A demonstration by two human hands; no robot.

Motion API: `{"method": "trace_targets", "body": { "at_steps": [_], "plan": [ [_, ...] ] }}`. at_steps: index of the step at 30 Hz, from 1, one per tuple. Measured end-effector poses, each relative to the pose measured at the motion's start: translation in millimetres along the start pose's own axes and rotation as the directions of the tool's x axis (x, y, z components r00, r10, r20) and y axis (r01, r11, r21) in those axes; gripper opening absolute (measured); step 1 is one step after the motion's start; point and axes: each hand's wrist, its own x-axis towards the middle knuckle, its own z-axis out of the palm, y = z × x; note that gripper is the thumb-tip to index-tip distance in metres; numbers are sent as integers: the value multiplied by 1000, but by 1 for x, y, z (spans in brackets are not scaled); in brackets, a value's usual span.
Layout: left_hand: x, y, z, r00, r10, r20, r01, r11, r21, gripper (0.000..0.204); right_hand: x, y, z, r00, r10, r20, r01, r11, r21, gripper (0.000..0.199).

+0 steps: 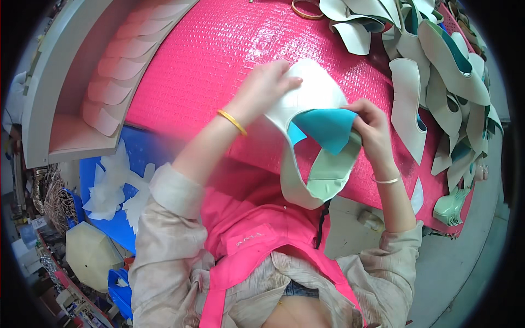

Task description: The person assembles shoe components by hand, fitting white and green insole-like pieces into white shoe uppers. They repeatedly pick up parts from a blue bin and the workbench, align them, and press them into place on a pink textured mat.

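Note:
A shoe upper (314, 85), white to pale green outside with a teal lining (326, 127), is held up over the near edge of the pink-covered table. My left hand (263, 87) grips its far left side, thumb on the white face and fingers partly hidden. At the right, my right hand (374, 128) pinches the upper's edge beside the teal lining flap. The looped pale green part (330, 177) hangs toward me, above my pink apron.
Many similar uppers (407, 101) lie heaped along the table's (202, 71) right side. A roll of tape (307, 10) sits at the far edge. Left stands a shelf (82, 65) with overlapping pale pieces (117, 65); below it, white scraps (112, 183) lie on a blue surface.

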Motion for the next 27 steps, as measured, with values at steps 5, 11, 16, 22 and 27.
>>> {"method": "trace_targets", "body": {
  "at_steps": [5,11,16,22,27],
  "plan": [
    [-27,66,-13,931,326,-167,-270,918,291,56,13,18,9,993,75,87,-64,990,-124,18],
    [-81,72,6,988,144,60,-130,551,824,49,29,9,12,982,88,165,-6,897,-443,20],
    [-71,46,-4,985,99,140,-169,707,687,20,27,0,13,945,117,305,87,810,-579,19],
    [-64,16,-12,999,9,-47,3,968,252,10,43,6,-3,905,387,176,-320,893,-316,18],
    [-100,13,21,989,-103,-101,111,991,69,20,12,46,-18,920,357,161,-275,881,-384,28]
  ]
}}
